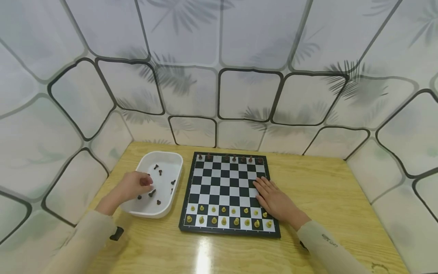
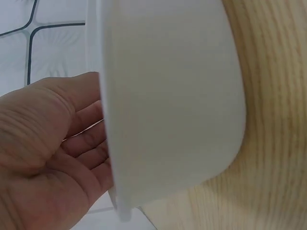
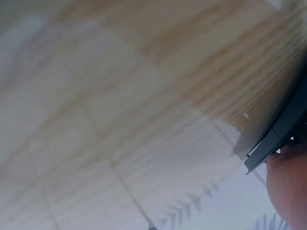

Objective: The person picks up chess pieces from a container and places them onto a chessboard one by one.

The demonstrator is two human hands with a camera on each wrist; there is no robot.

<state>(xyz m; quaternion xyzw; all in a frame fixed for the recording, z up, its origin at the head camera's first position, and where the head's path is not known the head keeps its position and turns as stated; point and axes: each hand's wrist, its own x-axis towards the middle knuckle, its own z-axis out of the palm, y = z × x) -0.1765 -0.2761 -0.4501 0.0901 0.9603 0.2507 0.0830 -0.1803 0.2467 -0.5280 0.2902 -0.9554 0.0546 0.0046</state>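
Observation:
My left hand (image 1: pixel 133 184) is over the white plastic tray (image 1: pixel 178 161), fingers curled, and pinches a red-brown chess piece (image 1: pixel 144 182). Several dark brown chess pieces (image 1: pixel 152 193) lie loose in the tray. In the left wrist view the tray's wall (image 2: pixel 177 100) hides the fingertips of that hand (image 2: pixel 53 139). My right hand (image 1: pixel 273 199) rests on the right edge of the chessboard (image 1: pixel 229 231), fingers straight. Two rows of yellow pieces (image 1: pixel 224 220) stand on the near side. Along the far row stand red-brown pieces (image 1: pixel 234 158), with a gap left of the middle.
Board and tray sit side by side on a wooden table (image 1: pixel 315 190), the tray at the left. Pale patterned panels (image 1: pixel 249 95) rise behind the table and on both sides. A dark band (image 1: pixel 117 233) is on the left wrist.

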